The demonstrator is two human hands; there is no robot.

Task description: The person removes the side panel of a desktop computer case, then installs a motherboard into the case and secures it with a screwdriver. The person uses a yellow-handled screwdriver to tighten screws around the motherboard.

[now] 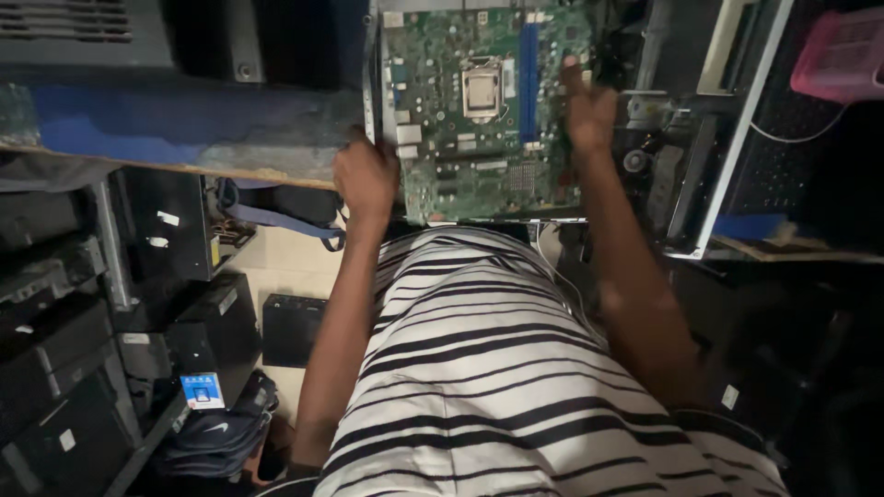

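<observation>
A green computer mainboard [479,129] with a square processor socket and blue slots lies on a metal tray in front of me. My left hand [366,178] grips its left edge, fingers curled around the rim. My right hand [587,109] rests on the board's right side, fingers laid flat near the blue slots. Both forearms reach out over my black-and-white striped shirt.
A workbench [184,138] with a blue worn top runs to the left. Dark computer cases are stacked on shelves at the lower left [55,350]. An open computer chassis [718,138] stands to the right, and a pink basket [843,55] sits at the top right.
</observation>
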